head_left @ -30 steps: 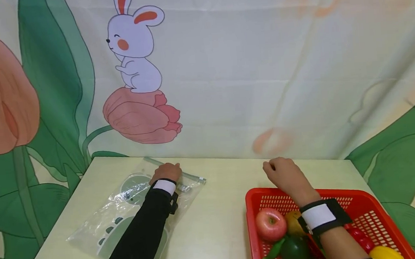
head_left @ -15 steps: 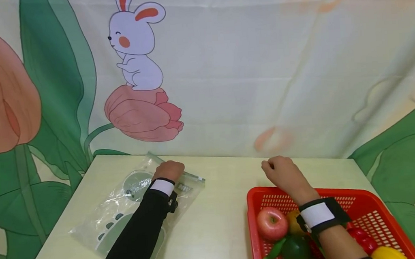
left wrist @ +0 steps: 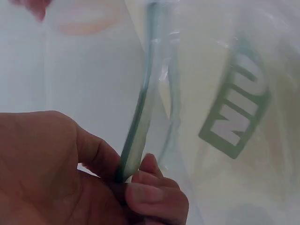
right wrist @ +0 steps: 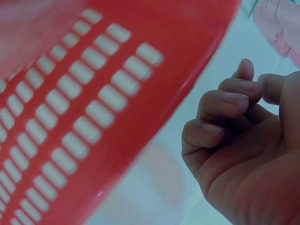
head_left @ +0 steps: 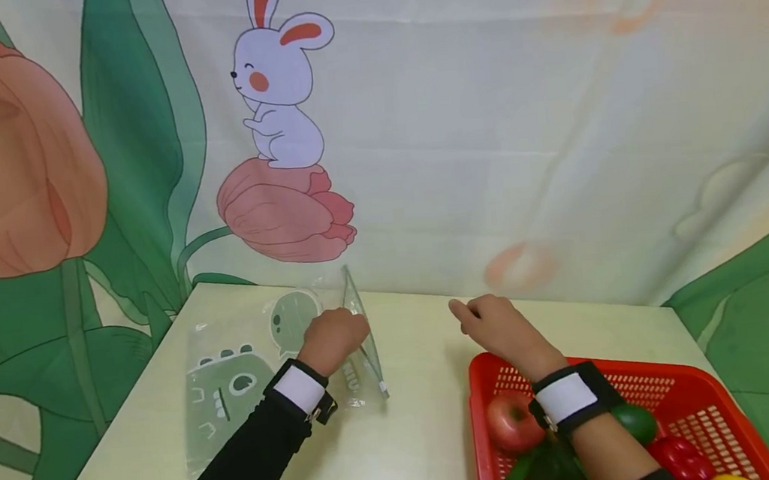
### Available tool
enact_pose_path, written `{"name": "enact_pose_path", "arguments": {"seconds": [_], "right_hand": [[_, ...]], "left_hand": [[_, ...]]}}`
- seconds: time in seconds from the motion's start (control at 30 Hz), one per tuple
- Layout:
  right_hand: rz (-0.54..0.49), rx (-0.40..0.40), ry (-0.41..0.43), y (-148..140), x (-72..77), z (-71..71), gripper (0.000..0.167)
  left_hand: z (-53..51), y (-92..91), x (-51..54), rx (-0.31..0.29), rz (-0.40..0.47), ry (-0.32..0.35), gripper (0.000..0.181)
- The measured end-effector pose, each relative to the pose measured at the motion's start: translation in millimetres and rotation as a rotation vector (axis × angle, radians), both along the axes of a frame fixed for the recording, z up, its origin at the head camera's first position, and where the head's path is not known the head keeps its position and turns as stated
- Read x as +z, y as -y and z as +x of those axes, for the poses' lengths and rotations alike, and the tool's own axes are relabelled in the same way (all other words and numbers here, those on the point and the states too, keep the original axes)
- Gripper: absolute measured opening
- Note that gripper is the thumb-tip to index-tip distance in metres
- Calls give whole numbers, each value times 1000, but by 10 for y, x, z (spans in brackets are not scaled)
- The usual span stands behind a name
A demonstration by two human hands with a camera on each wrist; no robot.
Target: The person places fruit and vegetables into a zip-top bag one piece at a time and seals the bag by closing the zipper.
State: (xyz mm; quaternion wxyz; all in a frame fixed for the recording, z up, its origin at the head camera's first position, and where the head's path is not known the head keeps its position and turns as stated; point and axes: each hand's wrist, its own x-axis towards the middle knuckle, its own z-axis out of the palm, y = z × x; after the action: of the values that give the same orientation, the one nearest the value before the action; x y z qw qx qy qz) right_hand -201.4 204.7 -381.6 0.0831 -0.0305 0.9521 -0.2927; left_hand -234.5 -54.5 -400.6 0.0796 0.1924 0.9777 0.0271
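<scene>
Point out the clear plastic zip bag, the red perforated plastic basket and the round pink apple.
Clear plastic zip bag (head_left: 259,364), head view: green printed area.
Red perforated plastic basket (head_left: 483,443), head view: left rim.
Round pink apple (head_left: 511,422), head view: visible side.

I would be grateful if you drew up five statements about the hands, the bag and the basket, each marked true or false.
1. The apple is in the basket. True.
2. The left hand pinches the bag at its green strip. True.
3. The right hand holds fruit. False: its loosely curled fingers hold nothing.
4. The bag is inside the basket. False: it is outside, to the left.
5. The basket is red. True.
</scene>
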Motion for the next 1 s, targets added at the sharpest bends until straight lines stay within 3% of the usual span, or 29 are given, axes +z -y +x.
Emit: {"name": "enact_pose_path", "arguments": {"seconds": [0.1, 0.17, 0.23, 0.37, 0.43, 0.5, 0.7, 1.0], "right_hand": [[-2, 6, 57, 126, -5, -9, 51], [11, 9, 85, 195, -13, -12, 52], [19, 11, 113, 253, -13, -16, 56], [32, 39, 147, 344, -1, -30, 66], [33, 59, 151, 379, 15, -42, 69], [25, 78, 147, 405, 28, -60, 65], [-27, 154, 105, 427, 58, -112, 36], [-66, 188, 71, 420, 95, -143, 30]], "left_hand": [[98, -17, 66, -84, -55, -21, 18], [148, -27, 113, -93, -19, 1, 17], [184, -40, 163, -42, 97, 62, 20], [225, -80, 256, 99, 431, 207, 37], [225, -105, 282, 118, 543, 265, 42], [219, -119, 292, 81, 593, 312, 42], [193, -90, 282, 10, 666, 421, 34], [150, -4, 292, 2, 613, 415, 46]]}}
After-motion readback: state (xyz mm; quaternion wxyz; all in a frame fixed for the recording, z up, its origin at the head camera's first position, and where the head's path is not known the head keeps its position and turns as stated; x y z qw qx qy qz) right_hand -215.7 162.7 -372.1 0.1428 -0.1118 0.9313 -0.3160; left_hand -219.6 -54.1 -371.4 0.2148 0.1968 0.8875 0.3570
